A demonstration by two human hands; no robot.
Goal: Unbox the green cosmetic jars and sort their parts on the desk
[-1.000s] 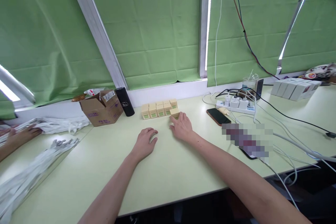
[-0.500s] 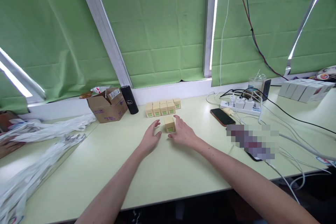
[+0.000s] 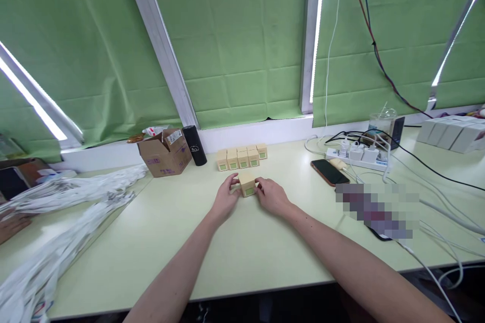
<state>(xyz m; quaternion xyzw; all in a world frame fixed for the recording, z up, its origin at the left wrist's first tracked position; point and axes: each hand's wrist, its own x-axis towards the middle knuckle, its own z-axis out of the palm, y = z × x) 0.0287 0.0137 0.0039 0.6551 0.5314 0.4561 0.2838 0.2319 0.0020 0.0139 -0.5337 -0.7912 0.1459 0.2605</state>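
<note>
A small tan cardboard box [image 3: 247,181] with a green-and-white label on its front sits between my hands over the table. My left hand [image 3: 226,196] has its thumb and fingers at the box's left side. From the right, the fingertips of my right hand [image 3: 272,195] press on its other side. Just behind stands a row of several matching small boxes [image 3: 238,158], labels facing me, with one set slightly back at the right end.
An open carton [image 3: 163,154] and a black bottle [image 3: 194,145] stand back left. White strips [image 3: 87,227] lie left, near another person's hand [image 3: 13,227]. A phone [image 3: 329,172], power strip [image 3: 358,158], cables and white boxes [image 3: 450,133] occupy the right.
My left hand has closed in on the box's left side. The right hand's fingers have drawn together at its right side, and the box looks slightly turned. The view has shifted a little left.
</note>
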